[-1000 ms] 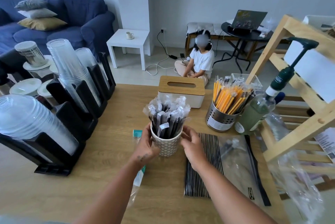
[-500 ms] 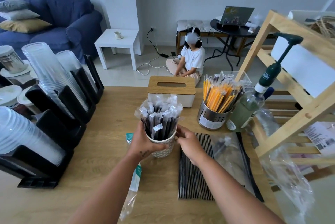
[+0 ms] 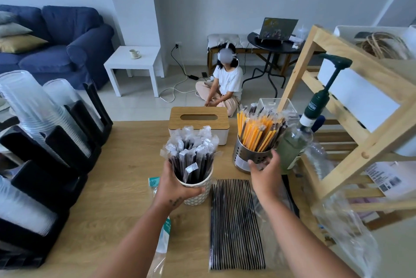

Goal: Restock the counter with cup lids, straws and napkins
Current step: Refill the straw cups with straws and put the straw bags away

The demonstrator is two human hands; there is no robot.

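The left hand [image 3: 174,187] is wrapped round the straw cup [image 3: 200,196], likely for repositioning; the right hand [image 3: 265,174], fingers spread, is held at the steel holder [image 3: 240,157].

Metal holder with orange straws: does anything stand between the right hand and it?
Nothing visible does. The right hand is open just before the metal holder; the pump bottle stands beside it, not between.
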